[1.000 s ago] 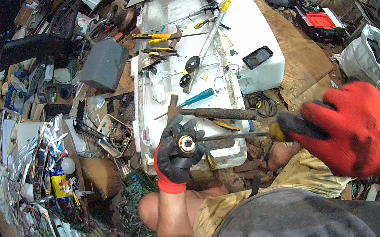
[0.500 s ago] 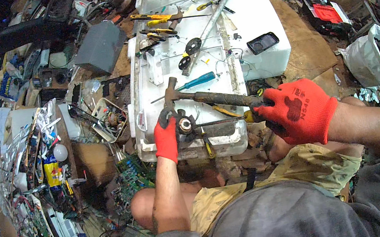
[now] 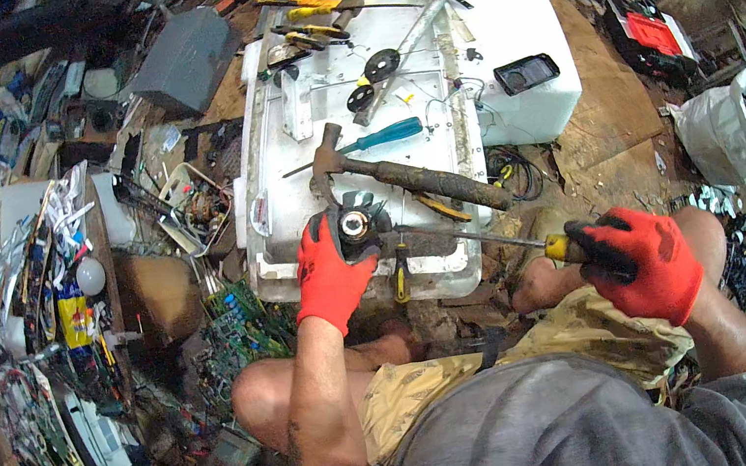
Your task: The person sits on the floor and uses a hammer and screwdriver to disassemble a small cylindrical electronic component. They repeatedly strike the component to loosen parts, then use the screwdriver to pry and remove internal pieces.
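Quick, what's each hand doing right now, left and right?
Left hand: closed on a small fan motor on the white panel.
Right hand: closed around a yellow-handled screwdriver.

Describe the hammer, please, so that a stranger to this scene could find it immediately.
Find the long white slab in the middle. The hammer lies on its near end, slanting just above the left hand. Its thick, rusty brown handle sets it apart from the slim teal-handled screwdriver beside it.
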Tool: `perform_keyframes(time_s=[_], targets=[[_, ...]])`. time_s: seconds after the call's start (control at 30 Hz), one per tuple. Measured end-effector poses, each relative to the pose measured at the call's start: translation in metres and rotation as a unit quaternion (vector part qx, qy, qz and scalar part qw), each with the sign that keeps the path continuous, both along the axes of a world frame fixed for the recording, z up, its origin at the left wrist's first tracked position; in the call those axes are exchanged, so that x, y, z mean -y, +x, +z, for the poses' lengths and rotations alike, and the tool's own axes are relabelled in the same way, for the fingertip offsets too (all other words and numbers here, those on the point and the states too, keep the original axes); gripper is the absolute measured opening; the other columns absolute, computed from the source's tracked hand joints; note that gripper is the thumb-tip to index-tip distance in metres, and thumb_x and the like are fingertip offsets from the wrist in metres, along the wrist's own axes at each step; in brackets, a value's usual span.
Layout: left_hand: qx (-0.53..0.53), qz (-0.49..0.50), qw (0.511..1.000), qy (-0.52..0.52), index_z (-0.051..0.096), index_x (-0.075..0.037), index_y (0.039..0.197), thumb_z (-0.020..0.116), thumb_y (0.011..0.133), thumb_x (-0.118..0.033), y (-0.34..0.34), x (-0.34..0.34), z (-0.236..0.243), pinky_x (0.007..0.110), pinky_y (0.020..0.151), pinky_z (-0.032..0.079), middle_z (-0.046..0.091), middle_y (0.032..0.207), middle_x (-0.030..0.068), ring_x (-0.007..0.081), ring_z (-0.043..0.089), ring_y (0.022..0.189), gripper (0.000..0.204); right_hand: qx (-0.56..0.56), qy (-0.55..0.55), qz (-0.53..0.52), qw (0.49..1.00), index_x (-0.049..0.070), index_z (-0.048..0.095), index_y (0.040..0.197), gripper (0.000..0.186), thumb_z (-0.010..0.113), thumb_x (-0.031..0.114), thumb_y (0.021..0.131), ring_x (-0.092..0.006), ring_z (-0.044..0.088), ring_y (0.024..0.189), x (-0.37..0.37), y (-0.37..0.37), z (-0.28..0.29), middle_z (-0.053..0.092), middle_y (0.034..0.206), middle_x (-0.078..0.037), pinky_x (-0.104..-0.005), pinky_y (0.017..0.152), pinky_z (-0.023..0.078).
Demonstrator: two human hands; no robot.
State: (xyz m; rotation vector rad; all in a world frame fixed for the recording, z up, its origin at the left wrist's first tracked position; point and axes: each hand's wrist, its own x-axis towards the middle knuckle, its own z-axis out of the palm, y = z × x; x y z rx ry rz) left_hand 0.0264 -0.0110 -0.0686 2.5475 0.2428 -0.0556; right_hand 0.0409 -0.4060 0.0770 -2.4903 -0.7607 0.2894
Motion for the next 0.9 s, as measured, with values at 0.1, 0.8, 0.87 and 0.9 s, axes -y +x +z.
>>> perform_keyframes(time_s=[0.1,0.8,0.87,0.9], targets=[[0.015,0.034,0.999,0.007,0.047,-0.009,0.141,0.084,0.068,-0.027,-0.001,0.006,-0.001,0.046,0.111,0.036,0.044,0.143,0.0205,0.0396,0.041,0.133,0.084,0.051,-0.037,0.045,0.997,0.009,0.069,0.109,0.039,0.075,0.019,0.072,-0.0348,0.065,0.078,-0.015,0.0,-0.004,0.063,0.09,-0.013,-0.044,0.066,0.053],[0.013,0.063,0.997,0.03,0.052,-0.011,0.136,0.084,0.069,-0.036,0.005,0.001,-0.022,0.046,0.11,0.037,0.046,0.142,0.0172,0.0358,0.043,0.133,0.079,0.104,-0.241,0.216,0.94,0.015,0.067,0.106,0.032,0.07,0.02,0.075,-0.0339,0.065,0.069,-0.12,0.059,0.068,0.06,0.083,-0.01,-0.0449,0.057,0.051],[0.015,0.068,0.997,0.041,0.053,-0.011,0.135,0.084,0.069,-0.037,0.006,0.003,-0.025,0.046,0.11,0.038,0.048,0.14,0.0166,0.0349,0.044,0.132,0.078,0.107,-0.242,0.236,0.935,0.014,0.068,0.105,0.033,0.071,0.021,0.073,-0.0349,0.065,0.07,-0.13,0.069,0.073,0.062,0.084,-0.011,-0.0455,0.059,0.051],[0.011,0.065,0.997,0.032,0.052,-0.011,0.135,0.085,0.068,-0.034,0.006,0.003,-0.027,0.047,0.109,0.038,0.049,0.139,0.017,0.0359,0.044,0.131,0.078,0.11,-0.247,0.247,0.931,0.014,0.069,0.105,0.033,0.071,0.021,0.073,-0.0352,0.065,0.071,-0.134,0.074,0.075,0.063,0.085,-0.011,-0.0457,0.06,0.052]])
